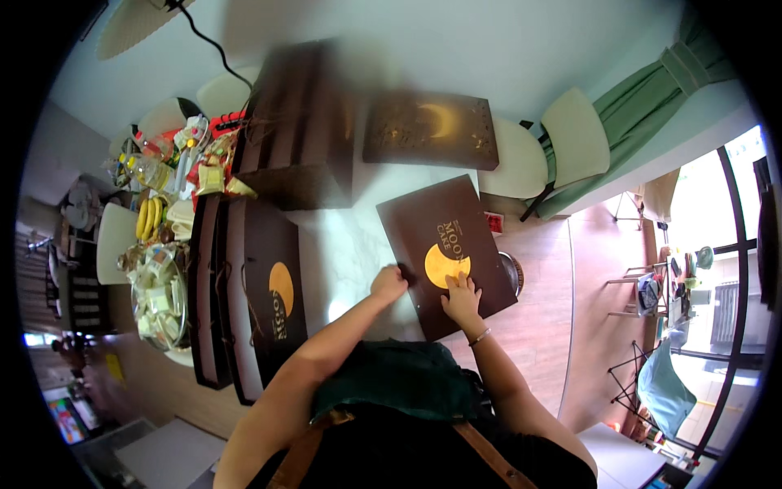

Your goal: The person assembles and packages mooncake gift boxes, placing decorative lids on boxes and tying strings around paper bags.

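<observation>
A flat dark brown gift bag lies tilted over the right end of the white marble-patterned table. Its face bears a yellow moon and gold writing. My left hand is curled in a fist at the bag's left edge, closed on it near a small dark spot; the fingertips are partly hidden. Spread fingers of my right hand rest on the bag's face, over the lower part of the moon. Beyond the bag is a dark brown box with a gold crescent on its lid.
Brown gift bags with cord handles stand at the left. A tall brown stack rises behind them. Bananas, bottles and a clear bowl of wrapped packets lie farther left. A cream chair stands at the right.
</observation>
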Tool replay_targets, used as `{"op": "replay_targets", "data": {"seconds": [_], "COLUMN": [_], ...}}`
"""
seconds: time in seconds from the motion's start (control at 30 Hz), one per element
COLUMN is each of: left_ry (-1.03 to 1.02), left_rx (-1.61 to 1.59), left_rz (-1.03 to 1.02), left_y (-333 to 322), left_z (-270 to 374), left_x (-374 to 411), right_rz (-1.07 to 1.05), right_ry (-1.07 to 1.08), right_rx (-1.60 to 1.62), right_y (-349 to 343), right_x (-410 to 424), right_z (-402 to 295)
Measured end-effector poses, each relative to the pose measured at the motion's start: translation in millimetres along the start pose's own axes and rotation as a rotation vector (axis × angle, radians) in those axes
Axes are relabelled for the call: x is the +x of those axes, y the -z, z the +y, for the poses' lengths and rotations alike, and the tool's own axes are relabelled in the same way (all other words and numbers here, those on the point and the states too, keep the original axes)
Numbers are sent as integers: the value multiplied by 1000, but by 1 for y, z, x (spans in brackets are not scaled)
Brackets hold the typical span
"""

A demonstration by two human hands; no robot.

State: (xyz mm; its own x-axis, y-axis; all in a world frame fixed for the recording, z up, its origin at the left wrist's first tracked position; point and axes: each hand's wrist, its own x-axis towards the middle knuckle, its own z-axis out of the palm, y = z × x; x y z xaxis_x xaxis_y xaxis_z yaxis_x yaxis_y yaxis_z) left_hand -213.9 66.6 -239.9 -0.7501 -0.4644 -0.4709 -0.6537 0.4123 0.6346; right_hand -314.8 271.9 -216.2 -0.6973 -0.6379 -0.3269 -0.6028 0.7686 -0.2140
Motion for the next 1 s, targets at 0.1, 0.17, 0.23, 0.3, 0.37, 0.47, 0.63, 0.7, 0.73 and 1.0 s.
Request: {"op": "replay_targets", "data": {"seconds": [0.1,0.17,0.23,0.3,0.37,0.47,0.63,0.7,0.73,1.0], "left_ry": [-64,-2,84,108,204,278,201,201,183,217], "left_rx": [-119,-171,-177,-148,-106,-60,-31,-50,-71,-1483], "left_rz": [261,254,233,305,257,248,303,317,324,-4], "left_y": [17,38,42,33,36,32,28,31,30,58], "left_z": [-21,0,11,20,41,47,36,36,32,21], "left_x": [46,64,75,76,68,60,62,63,64,62], "right_rz": [-86,-242,-198,-167,-144,15,396,202,202,157], "right_ry": [-6,-68,-63,-68,-94,-184,-317,-320,-326,-119], "right_rx": [31,68,36,0,-32,185,342,345,302,904], "right_y": [16,18,15,14,29,46,45,49,55,97], "right_x": [39,65,79,87,88,115,135,138,136,92], "right_z": [-2,3,3,-2,-10,18,82,88,86,79]}}
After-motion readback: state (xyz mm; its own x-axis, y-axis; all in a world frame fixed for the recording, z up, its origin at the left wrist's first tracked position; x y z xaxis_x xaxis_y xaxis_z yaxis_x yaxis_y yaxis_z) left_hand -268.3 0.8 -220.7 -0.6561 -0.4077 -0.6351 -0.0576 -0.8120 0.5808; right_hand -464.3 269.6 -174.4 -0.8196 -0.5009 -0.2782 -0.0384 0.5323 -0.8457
